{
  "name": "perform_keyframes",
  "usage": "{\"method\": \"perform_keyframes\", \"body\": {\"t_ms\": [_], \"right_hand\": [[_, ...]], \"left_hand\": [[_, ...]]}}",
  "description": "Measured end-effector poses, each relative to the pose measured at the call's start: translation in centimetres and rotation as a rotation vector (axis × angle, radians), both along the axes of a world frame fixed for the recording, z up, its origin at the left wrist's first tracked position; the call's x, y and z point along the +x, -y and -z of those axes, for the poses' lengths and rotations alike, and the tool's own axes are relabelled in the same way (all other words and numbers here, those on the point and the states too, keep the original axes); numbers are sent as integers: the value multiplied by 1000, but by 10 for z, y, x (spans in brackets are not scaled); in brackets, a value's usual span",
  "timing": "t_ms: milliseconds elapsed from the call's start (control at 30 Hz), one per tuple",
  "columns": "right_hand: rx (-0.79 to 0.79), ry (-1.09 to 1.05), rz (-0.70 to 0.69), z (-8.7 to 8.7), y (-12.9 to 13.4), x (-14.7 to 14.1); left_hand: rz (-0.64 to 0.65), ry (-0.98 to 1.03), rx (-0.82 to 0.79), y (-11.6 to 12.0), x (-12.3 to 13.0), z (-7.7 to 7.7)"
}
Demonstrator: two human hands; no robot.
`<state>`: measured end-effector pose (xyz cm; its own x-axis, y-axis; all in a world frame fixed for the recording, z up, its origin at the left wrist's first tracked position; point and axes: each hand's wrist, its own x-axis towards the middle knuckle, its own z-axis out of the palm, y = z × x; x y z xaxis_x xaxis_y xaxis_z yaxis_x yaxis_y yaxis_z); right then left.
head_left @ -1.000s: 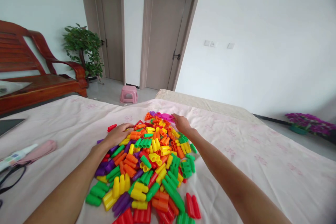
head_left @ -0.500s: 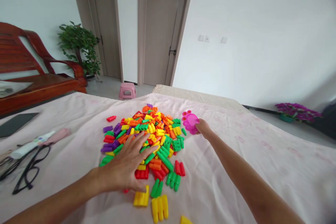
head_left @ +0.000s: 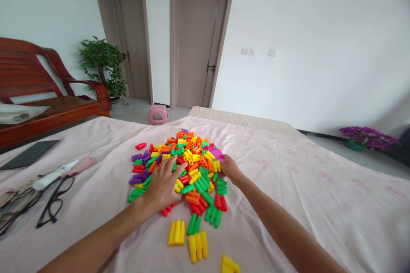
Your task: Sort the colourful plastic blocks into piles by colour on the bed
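Head camera: nearest me, three yellow, ribbed plastic blocks [head_left: 198, 246] lie loose on the pale pink patterned cloth [head_left: 272, 204], where a dragging forearm could scatter them. Beyond, my left hand [head_left: 163, 185] rests palm down, fingers apart, on the multicoloured heap of plastic tube blocks [head_left: 203, 184]; a hard sideways push could send its unsupported edge sliding. My right hand [head_left: 231, 169], clamped on a rounded magenta plastic dish [head_left: 218, 155] at the heap's right edge, could tip or lose it if blocks snag the rim. The glossy heap runs red and green in front, yellow midway, orange with hollow round ends farthest.
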<state>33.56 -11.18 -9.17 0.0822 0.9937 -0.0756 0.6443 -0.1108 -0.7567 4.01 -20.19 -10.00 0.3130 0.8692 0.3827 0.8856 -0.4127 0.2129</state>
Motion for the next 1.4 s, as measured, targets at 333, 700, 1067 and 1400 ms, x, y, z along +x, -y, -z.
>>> {"method": "perform_keyframes", "body": {"t_ms": [333,700,1067,1400], "right_hand": [[-60,-267,-92,-20,13,-69],[337,463,-190,-97,12,-109],[12,-94,158,-27,55,49],[-58,-124,44,-2,114,39]], "left_hand": [[-121,322,41,-44,-3,-19],[-273,321,-79,-61,-62,-47],[398,-98,81,92,-8,12],[340,-134,213,59,52,14]]}}
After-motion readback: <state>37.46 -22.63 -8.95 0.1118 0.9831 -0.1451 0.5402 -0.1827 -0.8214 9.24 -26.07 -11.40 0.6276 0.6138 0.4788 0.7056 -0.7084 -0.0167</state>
